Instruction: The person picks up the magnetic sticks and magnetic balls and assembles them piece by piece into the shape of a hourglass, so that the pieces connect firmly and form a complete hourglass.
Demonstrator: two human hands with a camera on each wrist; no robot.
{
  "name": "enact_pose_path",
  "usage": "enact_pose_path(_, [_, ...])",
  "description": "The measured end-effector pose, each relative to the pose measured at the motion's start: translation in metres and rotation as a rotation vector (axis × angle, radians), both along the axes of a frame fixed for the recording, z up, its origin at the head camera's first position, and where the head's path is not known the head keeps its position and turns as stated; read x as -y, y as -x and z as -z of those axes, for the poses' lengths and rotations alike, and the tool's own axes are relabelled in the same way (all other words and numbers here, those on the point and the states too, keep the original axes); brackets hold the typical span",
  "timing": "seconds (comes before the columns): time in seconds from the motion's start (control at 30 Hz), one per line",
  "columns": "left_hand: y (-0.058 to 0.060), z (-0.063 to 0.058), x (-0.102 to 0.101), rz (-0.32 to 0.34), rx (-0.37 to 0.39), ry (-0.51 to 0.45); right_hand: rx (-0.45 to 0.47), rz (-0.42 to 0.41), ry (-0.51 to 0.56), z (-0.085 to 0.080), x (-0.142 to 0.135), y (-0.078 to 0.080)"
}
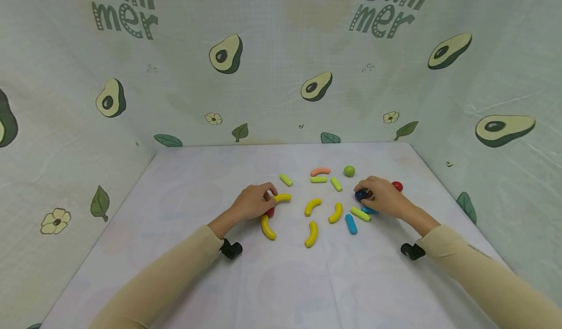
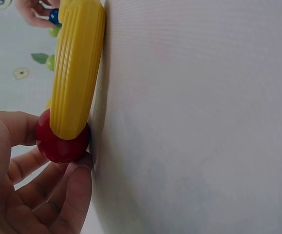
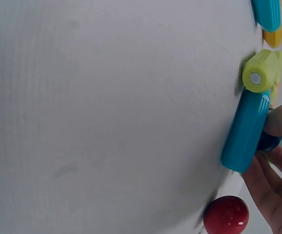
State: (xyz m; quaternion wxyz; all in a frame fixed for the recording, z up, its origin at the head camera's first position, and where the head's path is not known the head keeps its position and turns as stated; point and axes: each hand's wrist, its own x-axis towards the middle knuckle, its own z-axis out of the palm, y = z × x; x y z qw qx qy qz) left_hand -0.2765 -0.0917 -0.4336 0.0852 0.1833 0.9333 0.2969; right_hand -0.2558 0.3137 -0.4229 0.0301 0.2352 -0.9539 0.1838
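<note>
My left hand (image 1: 253,202) pinches a glossy red ball (image 2: 58,148) between thumb and fingers, low at the tabletop. One curved yellow rod (image 1: 268,228) lies on the near side of that ball; another curved yellow rod (image 1: 283,197) is at its far side, by the fingertips. Over on the right, my right hand (image 1: 386,198) holds a dark blue ball (image 1: 361,195) between thumb and fingers. Just below it lies a straight blue rod (image 3: 248,129), its end at a light green rod (image 3: 260,70). The right wrist view shows the blue ball partly hidden behind this rod and the thumb.
Between the hands lie several curved yellow rods (image 1: 312,207) and another blue rod (image 1: 351,224). Farther back are short green rods (image 1: 319,179), a curved orange rod (image 1: 320,171) and a green ball (image 1: 349,171). A second red ball (image 1: 397,186) sits behind my right hand.
</note>
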Motion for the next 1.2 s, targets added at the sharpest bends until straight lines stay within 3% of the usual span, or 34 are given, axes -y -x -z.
enact_pose_path(0.3, [0.002, 0.002, 0.0, -0.003, -0.021, 0.022, -0.008, 0.027, 0.001, 0.001, 0.002, -0.001])
enact_pose_path(0.63, [0.0, -0.002, -0.001, -0.003, -0.022, 0.046, 0.01, 0.057, 0.036, -0.013, 0.017, -0.001])
enact_pose_path(1.2, [0.001, 0.0, 0.0, -0.003, -0.031, 0.06, 0.027, -0.013, 0.116, -0.021, 0.067, 0.016])
